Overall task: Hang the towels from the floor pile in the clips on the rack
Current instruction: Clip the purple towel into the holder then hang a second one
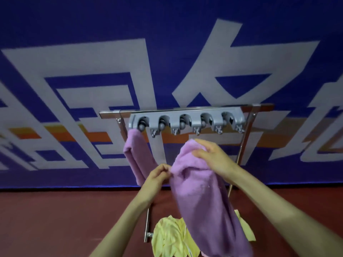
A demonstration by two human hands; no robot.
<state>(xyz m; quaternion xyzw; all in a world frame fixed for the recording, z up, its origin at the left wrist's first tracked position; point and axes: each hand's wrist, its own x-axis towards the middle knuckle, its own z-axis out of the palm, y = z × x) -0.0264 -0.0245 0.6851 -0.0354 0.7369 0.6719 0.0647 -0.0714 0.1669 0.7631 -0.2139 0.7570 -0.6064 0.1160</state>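
Note:
A grey clip bar with several roller clips is fixed on a steel rack. One purple towel hangs from the leftmost clip. I hold a second purple towel up just below the clips. My right hand grips its top end, under the middle clips. My left hand pinches its left edge lower down. The towel's lower part hangs down toward the floor pile of yellow towels.
A blue banner with big white characters hangs right behind the rack. The floor is red-brown. The rack's steel leg and foot bar stand left of the yellow pile.

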